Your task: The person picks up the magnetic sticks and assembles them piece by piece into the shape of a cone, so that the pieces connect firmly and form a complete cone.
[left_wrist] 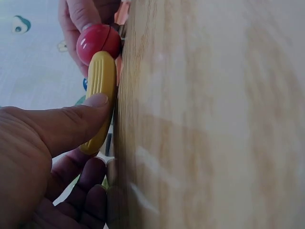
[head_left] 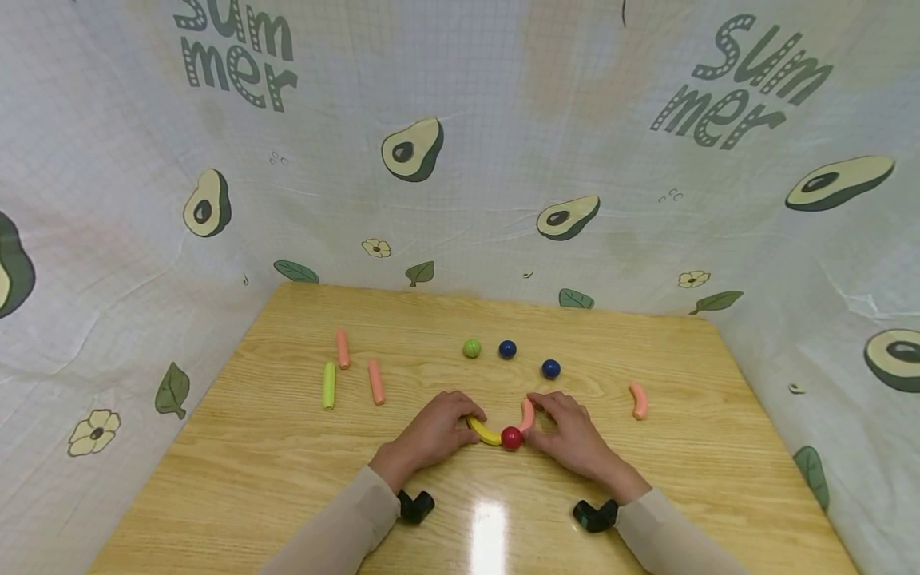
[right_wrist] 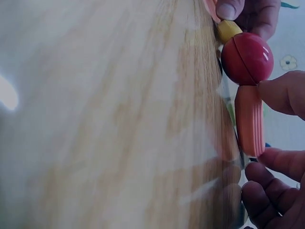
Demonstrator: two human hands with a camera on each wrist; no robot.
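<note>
My left hand point(head_left: 437, 431) pinches a yellow arc point(head_left: 486, 433), my right hand point(head_left: 573, 438) a pink arc point(head_left: 528, 414), seemingly bracing both against the red ball point(head_left: 512, 438).

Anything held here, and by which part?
The left hand pinches the yellow curved piece, thumb on its side, finger at its outer end; the right hand, the pink curved piece, thumb beside the red ball, finger at the far end.

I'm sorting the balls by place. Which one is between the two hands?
The red ball. It alone sits between the yellow curved piece and a pink curved piece; the green ball and both blue balls lie farther back.
</note>
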